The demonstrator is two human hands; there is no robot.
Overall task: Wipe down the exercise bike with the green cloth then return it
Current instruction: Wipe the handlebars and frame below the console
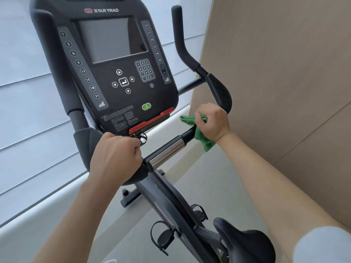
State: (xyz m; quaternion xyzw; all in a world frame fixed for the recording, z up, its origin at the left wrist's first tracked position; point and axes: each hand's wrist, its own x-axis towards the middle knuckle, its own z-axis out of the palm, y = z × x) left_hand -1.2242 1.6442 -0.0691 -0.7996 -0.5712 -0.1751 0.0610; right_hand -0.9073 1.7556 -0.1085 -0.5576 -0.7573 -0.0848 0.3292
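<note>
right hand (211, 121): fingers curled round crumpled green cloth (201, 132), wrapped on matte black handlebar (188, 134) beside a shiny metal sleeve (167, 153) | left hand (115, 156): fist gripping padded black bar end | bike (117, 59): glossy flat console, smooth saddle (245, 242)

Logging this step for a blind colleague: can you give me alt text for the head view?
The right hand grips a green cloth wrapped around the exercise bike's handlebar, while the left hand grips the bar's left side. Above sits the dark console, and the black seat shows at lower right.
</note>
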